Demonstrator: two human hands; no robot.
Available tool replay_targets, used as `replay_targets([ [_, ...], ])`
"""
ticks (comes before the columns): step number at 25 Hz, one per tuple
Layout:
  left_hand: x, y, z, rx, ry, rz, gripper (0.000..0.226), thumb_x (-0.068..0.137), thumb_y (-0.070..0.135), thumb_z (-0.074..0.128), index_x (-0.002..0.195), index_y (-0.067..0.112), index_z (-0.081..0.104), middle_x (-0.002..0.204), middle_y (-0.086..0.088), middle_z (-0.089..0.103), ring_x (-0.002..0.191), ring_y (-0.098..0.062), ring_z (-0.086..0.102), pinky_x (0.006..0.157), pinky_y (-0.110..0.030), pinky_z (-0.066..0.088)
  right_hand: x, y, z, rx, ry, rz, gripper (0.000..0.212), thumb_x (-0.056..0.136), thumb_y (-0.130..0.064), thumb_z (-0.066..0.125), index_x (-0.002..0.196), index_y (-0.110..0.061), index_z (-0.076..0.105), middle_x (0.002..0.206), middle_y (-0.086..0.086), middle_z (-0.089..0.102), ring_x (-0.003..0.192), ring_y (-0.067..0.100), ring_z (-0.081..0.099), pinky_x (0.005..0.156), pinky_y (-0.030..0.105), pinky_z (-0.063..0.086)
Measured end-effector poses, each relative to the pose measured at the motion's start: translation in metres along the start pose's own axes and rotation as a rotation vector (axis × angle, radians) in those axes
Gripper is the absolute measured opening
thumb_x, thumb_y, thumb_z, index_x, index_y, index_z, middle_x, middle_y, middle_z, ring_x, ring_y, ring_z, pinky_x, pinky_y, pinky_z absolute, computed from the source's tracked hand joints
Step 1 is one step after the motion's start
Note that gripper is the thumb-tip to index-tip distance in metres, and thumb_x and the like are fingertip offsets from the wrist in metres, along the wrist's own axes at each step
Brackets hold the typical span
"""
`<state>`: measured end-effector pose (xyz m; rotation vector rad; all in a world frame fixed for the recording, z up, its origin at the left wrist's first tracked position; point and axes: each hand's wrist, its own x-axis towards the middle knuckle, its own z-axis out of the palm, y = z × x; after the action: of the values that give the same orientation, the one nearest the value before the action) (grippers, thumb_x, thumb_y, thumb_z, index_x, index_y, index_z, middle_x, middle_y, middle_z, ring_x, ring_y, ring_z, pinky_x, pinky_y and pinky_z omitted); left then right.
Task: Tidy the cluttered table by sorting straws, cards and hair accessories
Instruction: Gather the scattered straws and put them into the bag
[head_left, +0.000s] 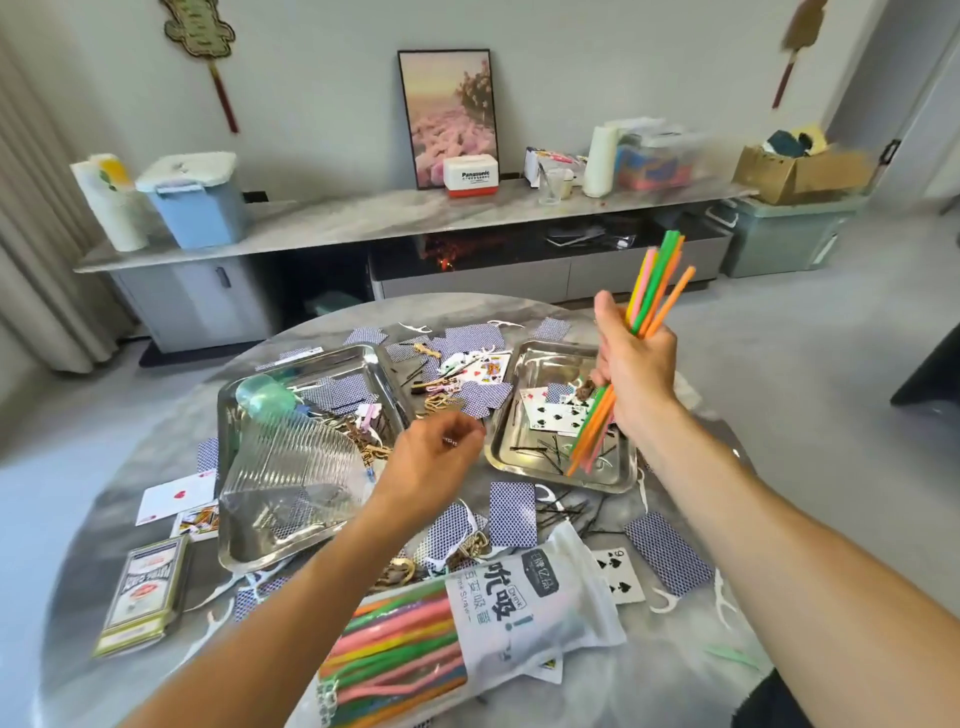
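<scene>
My right hand (631, 366) grips a bundle of coloured straws (657, 283), held upright and tilted over the right steel tray (501, 447). That tray holds playing cards (556, 413) and black hairpins (545, 452). My left hand (434, 454) hovers between the two trays with its fingers curled; something small may be pinched at the fingertips. The left steel tray (234, 551) carries a ribbed clear cup (291, 467) lying on its side, cards and hair clips. An open bag of straws (457, 623) lies at the table's near edge.
Blue-backed cards (511, 512), hair clips (436, 387), hairpins and white floss picks (665, 603) litter the round marble table (675, 665). A card box (143, 597) lies at the near left. Behind the table stands a long low cabinet (363, 218) with boxes and a framed picture.
</scene>
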<state>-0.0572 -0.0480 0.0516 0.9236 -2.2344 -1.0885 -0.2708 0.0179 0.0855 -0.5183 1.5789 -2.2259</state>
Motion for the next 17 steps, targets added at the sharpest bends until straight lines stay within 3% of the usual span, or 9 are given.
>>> replay_targets([
  [3, 0.004, -0.013, 0.016, 0.017, -0.062, 0.010, 0.017, 0.095, 0.016, 0.061, 0.087, 0.031, 0.062, 0.085, 0.011, 0.065, 0.072, 0.012, 0.060, 0.061, -0.007, 0.047, 0.016, 0.021, -0.005, -0.053, 0.059, -0.003, 0.042, 0.079, -0.045, 0.078, 0.055, -0.025, 0.051, 0.045, -0.008, 0.039, 0.038, 0.011, 0.033, 0.039, 0.022, 0.029],
  [8, 0.010, -0.022, 0.034, 0.001, -0.079, -0.026, 0.011, 0.094, 0.014, 0.062, 0.095, 0.023, 0.067, 0.087, 0.010, 0.067, 0.074, 0.003, 0.063, 0.065, -0.010, 0.049, 0.019, 0.073, -0.021, -0.233, 0.026, -0.078, 0.027, 0.082, -0.029, 0.076, 0.068, -0.017, 0.056, 0.042, -0.008, 0.047, 0.034, 0.010, 0.043, 0.037, 0.020, 0.038],
  [11, -0.012, -0.022, 0.037, 0.099, -0.087, 0.081, 0.014, 0.094, 0.020, 0.060, 0.107, 0.019, 0.067, 0.098, 0.008, 0.068, 0.087, -0.003, 0.063, 0.079, -0.019, 0.054, 0.017, 0.091, -0.025, -0.266, 0.014, -0.033, 0.027, 0.089, -0.030, 0.072, 0.072, -0.016, 0.056, 0.042, -0.008, 0.049, 0.033, 0.009, 0.046, 0.037, 0.021, 0.041],
  [13, -0.046, -0.022, 0.050, 0.338, -0.216, 0.196, 0.047, 0.087, 0.048, 0.057, 0.128, 0.024, 0.055, 0.120, 0.006, 0.060, 0.109, -0.008, 0.055, 0.099, -0.032, 0.046, 0.019, 0.087, -0.023, -0.253, 0.035, -0.013, 0.025, 0.092, -0.032, 0.068, 0.080, -0.012, 0.058, 0.043, -0.007, 0.050, 0.034, 0.010, 0.047, 0.037, 0.022, 0.042],
  [15, -0.078, -0.021, 0.075, 0.670, -0.409, 0.187, 0.095, 0.071, 0.074, 0.049, 0.150, 0.029, 0.020, 0.147, 0.002, 0.036, 0.135, -0.020, 0.033, 0.118, -0.048, 0.019, 0.020, 0.075, -0.019, -0.189, 0.056, -0.021, 0.013, 0.097, -0.023, 0.062, 0.086, -0.015, 0.060, 0.044, -0.006, 0.049, 0.033, 0.012, 0.045, 0.037, 0.021, 0.041],
  [17, -0.092, -0.014, 0.103, 0.823, -0.481, 0.162, 0.122, 0.067, 0.078, 0.057, 0.153, 0.026, -0.011, 0.155, -0.006, 0.018, 0.142, -0.030, 0.019, 0.118, -0.059, -0.002, 0.019, 0.057, -0.013, -0.067, 0.037, -0.012, 0.009, 0.098, -0.015, 0.058, 0.092, -0.021, 0.062, 0.047, -0.006, 0.046, 0.036, 0.013, 0.041, 0.040, 0.021, 0.039],
])
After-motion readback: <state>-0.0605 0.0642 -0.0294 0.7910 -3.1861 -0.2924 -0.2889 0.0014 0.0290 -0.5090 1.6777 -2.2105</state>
